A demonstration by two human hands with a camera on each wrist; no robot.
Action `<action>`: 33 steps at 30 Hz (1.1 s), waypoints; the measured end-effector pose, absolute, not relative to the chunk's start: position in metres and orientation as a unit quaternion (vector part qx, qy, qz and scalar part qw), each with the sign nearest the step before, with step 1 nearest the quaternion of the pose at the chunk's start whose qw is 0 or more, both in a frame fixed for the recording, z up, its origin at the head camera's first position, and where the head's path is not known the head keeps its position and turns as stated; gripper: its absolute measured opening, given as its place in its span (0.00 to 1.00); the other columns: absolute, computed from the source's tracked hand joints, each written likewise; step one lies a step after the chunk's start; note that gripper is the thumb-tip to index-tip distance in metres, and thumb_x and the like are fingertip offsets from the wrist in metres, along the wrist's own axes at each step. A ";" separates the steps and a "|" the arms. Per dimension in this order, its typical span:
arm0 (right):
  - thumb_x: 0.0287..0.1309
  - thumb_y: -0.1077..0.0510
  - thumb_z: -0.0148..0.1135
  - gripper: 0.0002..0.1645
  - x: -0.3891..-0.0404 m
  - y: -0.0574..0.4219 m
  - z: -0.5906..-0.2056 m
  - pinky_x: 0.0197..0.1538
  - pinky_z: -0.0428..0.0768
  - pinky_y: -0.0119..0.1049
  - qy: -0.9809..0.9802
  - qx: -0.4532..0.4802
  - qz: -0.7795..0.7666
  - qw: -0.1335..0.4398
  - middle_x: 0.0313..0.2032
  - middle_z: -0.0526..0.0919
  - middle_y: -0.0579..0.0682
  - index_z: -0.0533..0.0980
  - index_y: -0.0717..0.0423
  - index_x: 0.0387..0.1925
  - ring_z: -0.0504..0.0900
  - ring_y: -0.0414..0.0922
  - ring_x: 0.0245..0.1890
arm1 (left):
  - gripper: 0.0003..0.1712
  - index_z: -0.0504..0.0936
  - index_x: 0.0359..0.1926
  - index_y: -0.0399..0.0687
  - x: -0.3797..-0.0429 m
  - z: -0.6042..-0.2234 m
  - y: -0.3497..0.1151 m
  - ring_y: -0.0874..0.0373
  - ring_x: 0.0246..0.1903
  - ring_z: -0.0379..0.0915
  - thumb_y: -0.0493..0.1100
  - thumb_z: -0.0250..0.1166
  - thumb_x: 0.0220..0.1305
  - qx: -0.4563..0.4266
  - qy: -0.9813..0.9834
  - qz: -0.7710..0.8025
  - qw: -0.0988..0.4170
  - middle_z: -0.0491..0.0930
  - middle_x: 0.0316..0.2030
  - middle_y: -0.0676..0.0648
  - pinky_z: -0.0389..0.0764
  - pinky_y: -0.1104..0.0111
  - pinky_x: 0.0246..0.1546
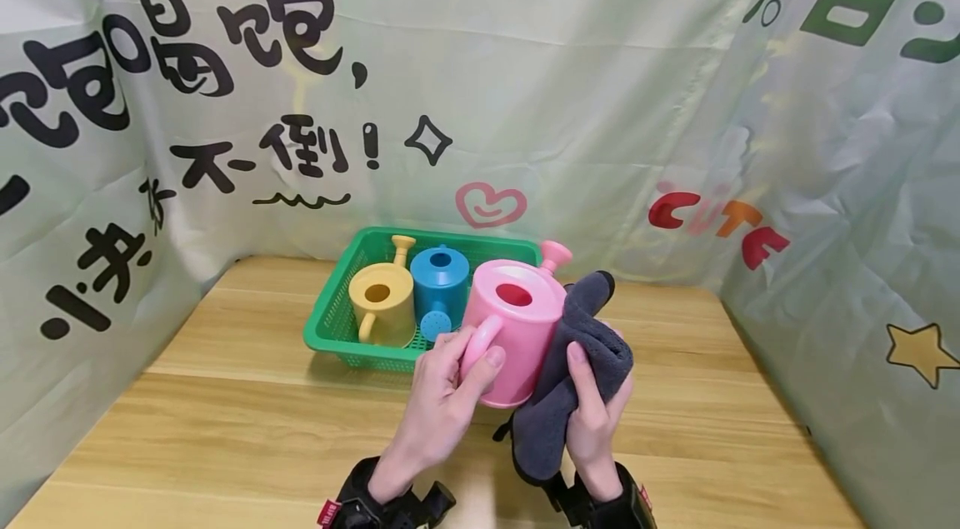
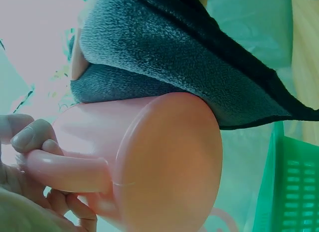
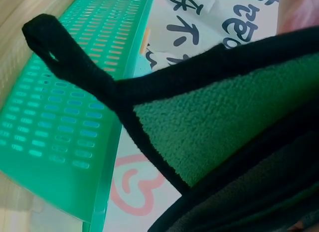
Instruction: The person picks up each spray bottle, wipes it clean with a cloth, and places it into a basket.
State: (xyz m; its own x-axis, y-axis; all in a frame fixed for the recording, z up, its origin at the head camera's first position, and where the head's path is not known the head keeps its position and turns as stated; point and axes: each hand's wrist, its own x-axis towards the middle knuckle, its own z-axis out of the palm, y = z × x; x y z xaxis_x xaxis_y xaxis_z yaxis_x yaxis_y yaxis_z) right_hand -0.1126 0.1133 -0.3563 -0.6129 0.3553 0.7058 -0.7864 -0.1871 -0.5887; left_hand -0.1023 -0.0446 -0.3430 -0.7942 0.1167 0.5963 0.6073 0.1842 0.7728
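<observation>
My left hand [image 1: 442, 408] grips the handle of a pink watering can [image 1: 517, 346], its fingers curled round it. The can hangs above the table in front of the basket, its round top opening facing up toward the head camera. In the left wrist view the can's smooth base [image 2: 172, 162] and the fingers [image 2: 32, 134] on the handle show. My right hand [image 1: 596, 412] holds a bunched dark grey cloth [image 1: 555, 396] with the thumb over it. The cloth lies against the can's right side. A black hanging loop [image 3: 60, 52] on the cloth's corner shows in the right wrist view.
Behind the hands a green perforated basket [image 1: 330, 333] stands on the wooden table [image 1: 247, 421]. It holds a yellow watering can [image 1: 393, 316] and a blue watering can [image 1: 442, 287]. A printed fabric backdrop [image 1: 585, 112] encloses the table at the back and sides.
</observation>
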 end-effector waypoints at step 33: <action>0.52 0.84 0.46 0.24 -0.115 0.104 -0.360 0.56 0.74 0.33 -0.523 0.287 0.666 0.449 0.47 0.82 0.51 0.77 0.74 0.50 0.78 0.44 0.47 | 0.09 0.78 0.30 0.49 -0.102 -0.340 -0.044 0.60 0.36 0.72 0.39 0.61 0.71 -0.211 -0.750 -0.590 0.211 0.76 0.20 0.50 0.75 0.68 0.36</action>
